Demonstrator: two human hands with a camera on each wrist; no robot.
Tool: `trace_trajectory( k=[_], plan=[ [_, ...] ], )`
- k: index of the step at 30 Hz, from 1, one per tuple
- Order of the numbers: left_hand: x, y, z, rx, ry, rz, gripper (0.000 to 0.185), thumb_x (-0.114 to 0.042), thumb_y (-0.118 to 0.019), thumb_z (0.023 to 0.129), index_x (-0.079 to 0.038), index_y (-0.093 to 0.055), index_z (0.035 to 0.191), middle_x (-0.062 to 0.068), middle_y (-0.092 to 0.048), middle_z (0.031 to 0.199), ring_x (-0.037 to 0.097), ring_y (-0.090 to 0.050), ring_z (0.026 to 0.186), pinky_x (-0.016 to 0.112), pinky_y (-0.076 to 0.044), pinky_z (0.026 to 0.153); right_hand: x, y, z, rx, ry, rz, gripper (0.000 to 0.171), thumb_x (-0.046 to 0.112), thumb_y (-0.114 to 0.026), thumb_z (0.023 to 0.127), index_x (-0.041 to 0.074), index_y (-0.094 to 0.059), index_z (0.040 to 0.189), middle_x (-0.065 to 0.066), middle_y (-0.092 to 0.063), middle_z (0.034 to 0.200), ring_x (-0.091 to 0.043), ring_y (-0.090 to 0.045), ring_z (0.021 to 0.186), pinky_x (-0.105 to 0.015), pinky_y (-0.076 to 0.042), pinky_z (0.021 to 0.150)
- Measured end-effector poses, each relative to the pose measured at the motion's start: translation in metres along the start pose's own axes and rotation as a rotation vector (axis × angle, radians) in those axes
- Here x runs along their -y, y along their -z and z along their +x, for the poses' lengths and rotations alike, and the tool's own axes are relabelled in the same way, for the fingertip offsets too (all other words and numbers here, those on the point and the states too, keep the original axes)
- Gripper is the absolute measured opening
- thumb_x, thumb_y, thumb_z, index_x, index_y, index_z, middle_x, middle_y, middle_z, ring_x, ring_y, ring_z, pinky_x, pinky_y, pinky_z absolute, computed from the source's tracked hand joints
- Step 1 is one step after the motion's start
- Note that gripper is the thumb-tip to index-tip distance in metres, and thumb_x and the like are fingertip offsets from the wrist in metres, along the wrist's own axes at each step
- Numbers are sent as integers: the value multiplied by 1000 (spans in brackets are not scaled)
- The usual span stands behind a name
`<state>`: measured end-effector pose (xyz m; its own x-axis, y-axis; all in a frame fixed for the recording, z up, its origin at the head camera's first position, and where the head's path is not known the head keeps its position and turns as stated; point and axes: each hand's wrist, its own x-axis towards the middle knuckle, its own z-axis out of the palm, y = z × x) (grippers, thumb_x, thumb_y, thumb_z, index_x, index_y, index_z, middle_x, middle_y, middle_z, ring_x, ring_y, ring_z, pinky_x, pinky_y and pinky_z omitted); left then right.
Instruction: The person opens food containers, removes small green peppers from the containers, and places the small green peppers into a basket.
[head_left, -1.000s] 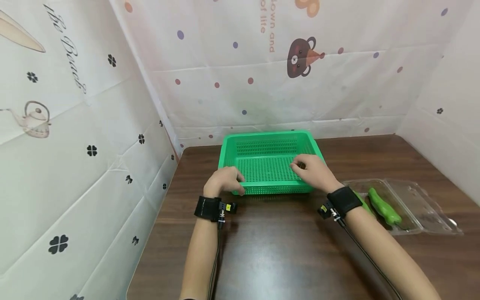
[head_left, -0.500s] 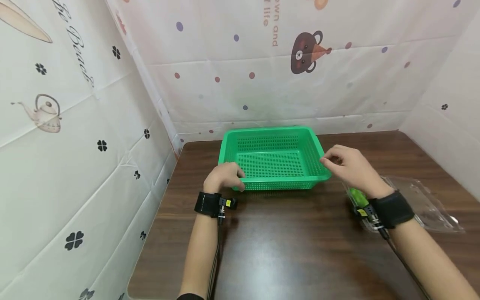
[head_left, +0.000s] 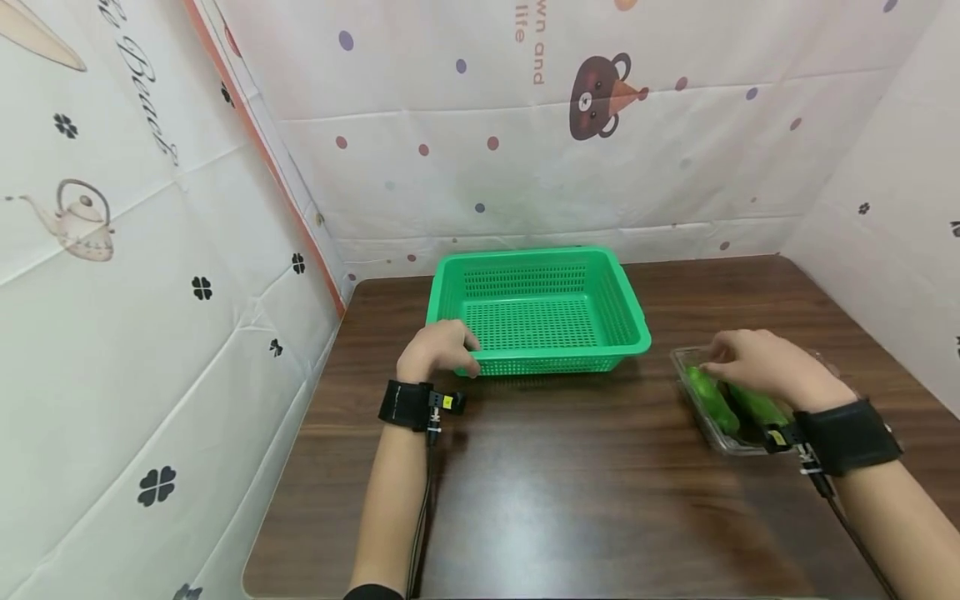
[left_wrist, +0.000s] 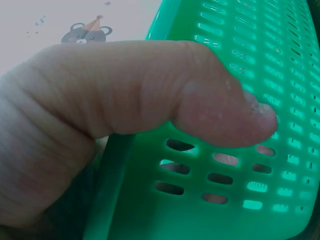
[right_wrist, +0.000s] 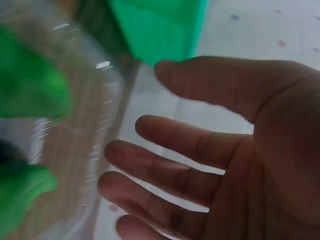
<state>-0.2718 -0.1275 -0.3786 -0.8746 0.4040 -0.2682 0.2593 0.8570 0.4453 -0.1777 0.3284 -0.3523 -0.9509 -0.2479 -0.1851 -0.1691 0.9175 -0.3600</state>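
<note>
The left hand [head_left: 438, 348] grips the front left rim of a green plastic basket [head_left: 547, 360]. In the left wrist view its thumb [left_wrist: 215, 100] lies across the basket's slotted outer wall, and the other fingers are hidden. At the right, the right hand [head_left: 765, 362] hovers over a clear plastic box [head_left: 720, 443] and holds nothing. Two green peppers lie in the box: the left pepper [head_left: 711, 402] shows well, while the right pepper [head_left: 757, 407] is partly hidden under the hand. The right wrist view shows the fingers [right_wrist: 155, 165] spread apart, beside the box's edge.
Both things stand on a dark brown wooden table [head_left: 570, 467], the basket near the back. Patterned white sheets [head_left: 450, 183] hang behind and at both sides. The box's lid is mostly hidden by the right arm. A cable [head_left: 847, 521] runs along each forearm.
From over the basket's right front, the right hand has moved right to above the clear box, and its fingers have opened. The left hand keeps its hold on the rim.
</note>
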Motion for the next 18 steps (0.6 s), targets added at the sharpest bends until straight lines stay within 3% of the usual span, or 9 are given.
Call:
trace_trajectory(
  k=[7,9,13,15,18],
  plan=[
    [2,0,-2,-13,-5,-2,47,-19,-81,80,-18,-75,126,0,-69,134,21,-69,107,43,-58,92,-12,-14,4,72,-36,-26,50,30,-69,95,-14,-65,118,-28,-69,106,-39,-67,88,-50,-55,70],
    [1,0,-2,-15,-3,-5,47,-18,-80,79,-18,-75,126,0,-69,134,19,-69,101,42,-58,90,-11,-18,5,102,-47,-18,43,30,-69,94,-12,-68,105,-23,-68,91,-32,-64,76,-45,-53,65],
    [1,0,-3,-19,-4,-1,46,-17,-79,78,-19,-76,125,-1,-70,132,16,-69,95,39,-58,86,-10,-27,5,158,-72,26,33,26,-68,94,-7,-67,94,-7,-57,72,-17,-50,56,-35,-43,56],
    [0,0,-2,-21,-5,0,46,-18,-79,78,-19,-76,124,-1,-71,130,16,-69,98,38,-58,84,-11,-29,4,174,-84,56,37,24,-67,95,-12,-66,101,-12,-61,76,-16,-47,53,-33,-44,54],
    [0,0,-3,-17,1,-9,46,-18,-79,79,-18,-76,124,-1,-71,129,19,-70,102,38,-58,83,-13,-31,3,175,-78,79,46,23,-68,95,-19,-62,114,-30,-66,95,-16,-56,57,-34,-53,55]
  ],
)
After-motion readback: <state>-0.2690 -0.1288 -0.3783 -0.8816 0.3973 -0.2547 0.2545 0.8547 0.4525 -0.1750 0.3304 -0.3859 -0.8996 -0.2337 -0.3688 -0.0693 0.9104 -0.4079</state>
